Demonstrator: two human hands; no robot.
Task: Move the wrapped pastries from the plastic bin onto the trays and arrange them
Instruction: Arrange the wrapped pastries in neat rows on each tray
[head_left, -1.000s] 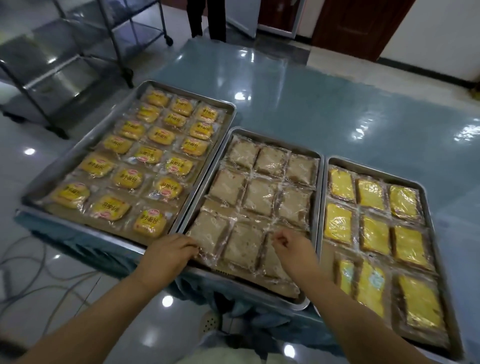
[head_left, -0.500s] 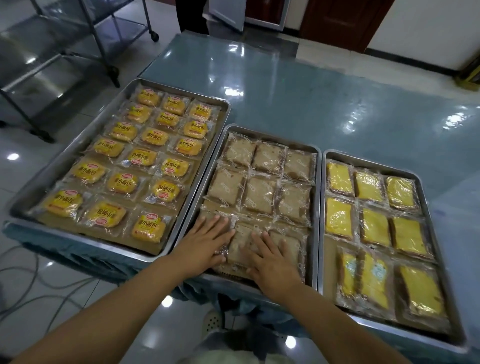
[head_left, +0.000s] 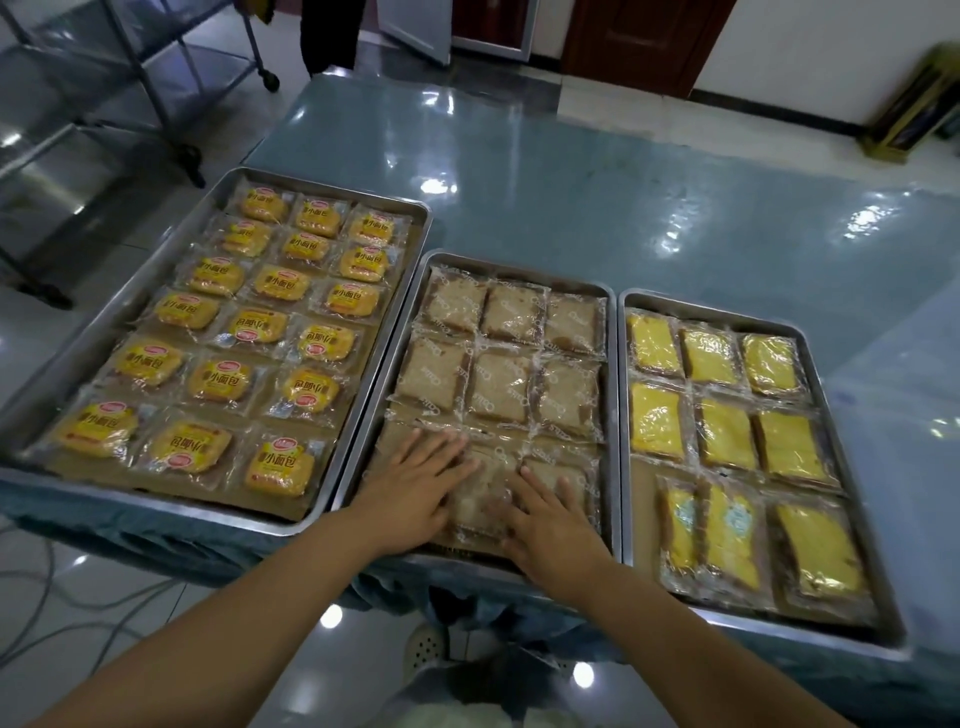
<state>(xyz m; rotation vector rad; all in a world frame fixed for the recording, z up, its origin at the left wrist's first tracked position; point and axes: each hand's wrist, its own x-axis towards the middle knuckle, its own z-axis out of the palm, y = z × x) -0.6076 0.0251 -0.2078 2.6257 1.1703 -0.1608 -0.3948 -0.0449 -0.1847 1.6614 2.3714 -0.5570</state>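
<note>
Three metal trays sit side by side on the blue-green table. The left tray (head_left: 332, 431) holds several round yellow wrapped buns (head_left: 270, 283). Brown wrapped pastries (head_left: 501, 387) fill the middle tray (head_left: 612, 415). Yellow wrapped cake slices (head_left: 724, 434) lie in the right tray (head_left: 831, 395). My left hand (head_left: 415, 486) and my right hand (head_left: 550, 525) rest flat, fingers spread, on the nearest row of brown pastries (head_left: 480, 493) in the middle tray. Neither hand holds anything. The plastic bin is out of view.
The glossy table top (head_left: 597, 197) stretches beyond the trays. A steel wheeled rack (head_left: 135, 78) stands on the floor at the far left. A person's legs (head_left: 327, 36) show at the table's far end. Cables (head_left: 47, 597) lie on the floor at lower left.
One second ago both hands were curled at the near edge of the middle tray. They have since flattened onto the nearest row of brown pastries and stayed there. The camera tilted slightly.
</note>
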